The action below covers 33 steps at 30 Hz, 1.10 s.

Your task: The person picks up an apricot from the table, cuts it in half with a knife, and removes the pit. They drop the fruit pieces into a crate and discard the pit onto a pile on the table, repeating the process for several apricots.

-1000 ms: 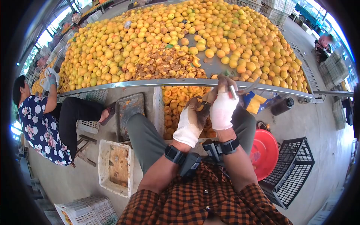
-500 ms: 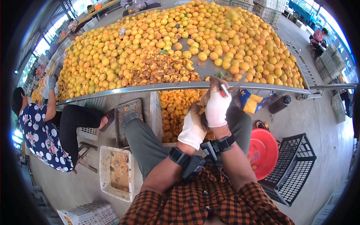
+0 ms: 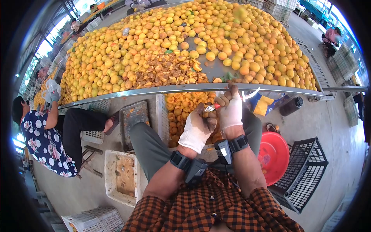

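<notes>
Both hands wear white gloves with browned fingers, held over a crate just below the table edge. My right hand (image 3: 232, 110) is wrapped round the red handle of a small curved knife (image 3: 252, 94). The pale blade points away to the right, and the silver handle end sticks out on the left. My left hand (image 3: 198, 127) is closed beside it, fingers curled; what it holds, if anything, is hidden. Halved apricots (image 3: 176, 112) fill the crate (image 3: 162, 120) under my hands. Whole apricots (image 3: 116, 58) cover the table, with a heap of browned pieces (image 3: 166, 71) near its edge.
A metal rim (image 3: 154, 91) runs along the table front. On the right are a red basin (image 3: 280, 154), a black crate (image 3: 305, 181), a dark bottle (image 3: 290, 106) and a blue-yellow packet (image 3: 263, 104). A white tub (image 3: 138, 174) and a seated person (image 3: 48, 143) are on the left.
My hands, close together before, have moved apart slightly. My right hand has turned, so the knife now lies sideways with its curved blade to the right. My left hand is slightly lower.
</notes>
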Each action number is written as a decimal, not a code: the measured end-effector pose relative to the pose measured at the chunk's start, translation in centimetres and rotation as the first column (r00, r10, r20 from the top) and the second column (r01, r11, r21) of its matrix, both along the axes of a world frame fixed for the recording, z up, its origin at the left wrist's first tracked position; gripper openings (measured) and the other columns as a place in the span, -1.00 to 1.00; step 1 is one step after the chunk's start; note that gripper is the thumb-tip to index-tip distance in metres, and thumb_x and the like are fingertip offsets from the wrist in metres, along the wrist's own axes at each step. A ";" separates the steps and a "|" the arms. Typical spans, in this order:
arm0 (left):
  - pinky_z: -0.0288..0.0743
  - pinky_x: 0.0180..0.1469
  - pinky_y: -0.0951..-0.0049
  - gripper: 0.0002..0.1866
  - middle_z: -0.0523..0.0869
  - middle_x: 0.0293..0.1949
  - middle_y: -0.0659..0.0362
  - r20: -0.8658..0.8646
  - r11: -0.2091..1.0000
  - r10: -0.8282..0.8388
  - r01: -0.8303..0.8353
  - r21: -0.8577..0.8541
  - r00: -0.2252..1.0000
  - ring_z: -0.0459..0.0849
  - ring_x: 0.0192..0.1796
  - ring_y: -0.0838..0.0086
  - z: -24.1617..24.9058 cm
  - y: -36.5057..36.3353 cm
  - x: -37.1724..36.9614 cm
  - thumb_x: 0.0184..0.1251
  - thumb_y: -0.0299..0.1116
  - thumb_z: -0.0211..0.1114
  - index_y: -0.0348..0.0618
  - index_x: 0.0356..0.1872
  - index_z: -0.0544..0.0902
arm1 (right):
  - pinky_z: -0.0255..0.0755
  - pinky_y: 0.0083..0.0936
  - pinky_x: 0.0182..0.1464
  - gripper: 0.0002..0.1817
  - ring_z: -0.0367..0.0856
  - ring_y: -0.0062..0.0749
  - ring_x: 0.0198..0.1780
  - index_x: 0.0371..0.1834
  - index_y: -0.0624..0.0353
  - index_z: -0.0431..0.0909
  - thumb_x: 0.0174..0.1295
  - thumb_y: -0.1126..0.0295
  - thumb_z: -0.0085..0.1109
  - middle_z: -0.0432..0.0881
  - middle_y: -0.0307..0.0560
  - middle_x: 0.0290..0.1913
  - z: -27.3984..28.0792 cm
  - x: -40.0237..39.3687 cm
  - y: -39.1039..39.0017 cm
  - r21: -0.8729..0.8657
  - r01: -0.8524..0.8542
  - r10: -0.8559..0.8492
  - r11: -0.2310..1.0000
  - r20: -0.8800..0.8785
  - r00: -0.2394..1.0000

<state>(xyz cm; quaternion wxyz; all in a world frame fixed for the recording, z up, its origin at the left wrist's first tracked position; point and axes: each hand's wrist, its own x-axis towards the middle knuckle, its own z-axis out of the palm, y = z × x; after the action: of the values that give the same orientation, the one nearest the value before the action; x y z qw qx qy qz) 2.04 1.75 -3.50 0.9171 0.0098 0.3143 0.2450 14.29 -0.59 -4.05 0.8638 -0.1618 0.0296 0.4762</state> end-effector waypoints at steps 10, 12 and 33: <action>0.38 -0.52 0.56 -0.60 0.56 -0.47 0.21 -0.222 0.566 0.016 0.174 0.805 0.975 0.53 -0.53 0.56 -0.9 0.9 -2.3 0.06 -0.61 0.13 -0.18 0.00 0.49 | 0.36 -0.66 -0.36 -0.79 0.44 -0.67 -0.41 -0.07 0.31 0.55 0.26 0.53 0.05 0.55 -0.33 -0.37 0.2 -0.6 -2.4 -0.430 0.071 0.368 0.900 0.838 0.402; 0.34 -0.49 0.66 -0.50 0.53 -0.27 0.22 -0.108 0.676 -0.240 0.246 0.695 0.965 0.49 -0.45 0.63 3.7 0.2 -2.9 0.04 -0.63 0.01 -0.17 0.11 0.40 | 0.39 -0.68 -0.30 -0.80 0.48 -0.67 -0.35 -0.11 0.33 0.56 0.23 0.55 0.07 0.59 -0.26 -0.33 1.0 -2.3 -3.4 -0.422 0.030 0.402 0.906 0.880 0.253; 0.49 -0.01 0.44 -0.35 0.55 0.09 -0.12 -0.540 0.088 0.583 0.613 0.785 0.608 0.61 0.03 0.24 3.4 10.6 -1.4 0.10 -0.46 0.23 -0.34 0.28 0.26 | 0.28 -0.67 -0.50 -0.71 0.38 -0.69 -0.52 -0.07 0.25 0.47 0.15 0.46 0.24 0.52 -0.30 -0.41 -5.1 -1.6 -5.0 -0.513 0.072 0.359 0.855 0.686 0.633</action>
<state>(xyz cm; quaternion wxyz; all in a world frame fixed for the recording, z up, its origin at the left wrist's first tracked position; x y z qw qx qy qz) 0.63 12.36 -0.08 0.3984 0.7376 0.4257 0.3406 12.64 -5.58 -9.18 0.6803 -0.5639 -0.2287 0.4086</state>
